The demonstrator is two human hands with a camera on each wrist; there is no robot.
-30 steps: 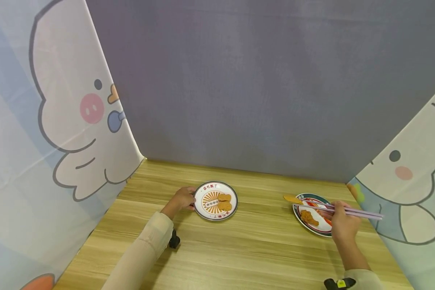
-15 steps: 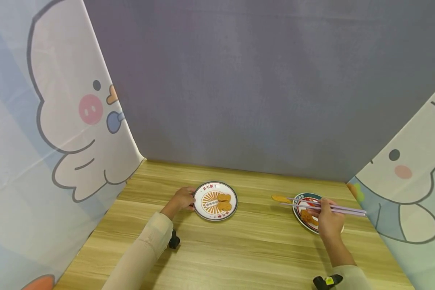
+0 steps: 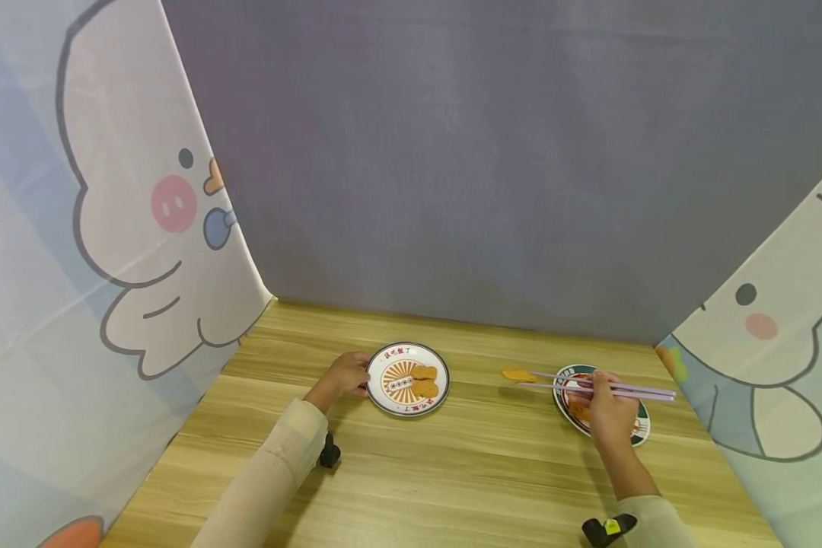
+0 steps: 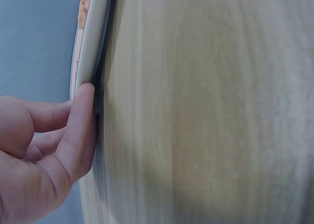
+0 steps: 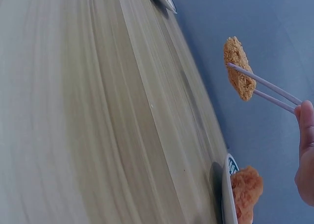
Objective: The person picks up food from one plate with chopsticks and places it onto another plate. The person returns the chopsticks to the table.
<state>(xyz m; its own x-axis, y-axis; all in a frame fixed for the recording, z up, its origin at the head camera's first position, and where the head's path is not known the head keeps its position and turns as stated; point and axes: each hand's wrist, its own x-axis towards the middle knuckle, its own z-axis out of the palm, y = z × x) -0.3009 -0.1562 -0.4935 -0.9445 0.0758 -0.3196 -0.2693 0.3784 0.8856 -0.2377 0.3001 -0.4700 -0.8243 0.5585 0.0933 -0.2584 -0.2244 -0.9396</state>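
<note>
My left hand (image 3: 347, 374) grips the left rim of a white plate (image 3: 383, 361) with red lettering and a sunburst print. In the left wrist view, thumb and fingers pinch that plate's edge (image 4: 93, 47). Two golden fried chicken pieces (image 3: 424, 381) lie on it. My right hand (image 3: 613, 411) holds a pair of lilac chopsticks (image 3: 647, 391). Pinched at their tips is a breaded fried chicken piece (image 3: 518, 375), raised above the table between the plates; the right wrist view shows its crumbly crust (image 5: 239, 69).
Below my right hand stands a second plate (image 3: 641, 431), green-rimmed and partly hidden by the hand. Another fried chicken piece (image 3: 578, 410) lies on it. The wood-grain table (image 3: 452, 472) is backed by a grey cloth wall (image 3: 452, 167), with cartoon-printed curtains (image 3: 144, 320) at both sides.
My right hand has moved left with the chopsticks, carrying the fried chicken piece away from the green-rimmed plate toward the sunburst plate. My left hand and its plate have stayed in place.
</note>
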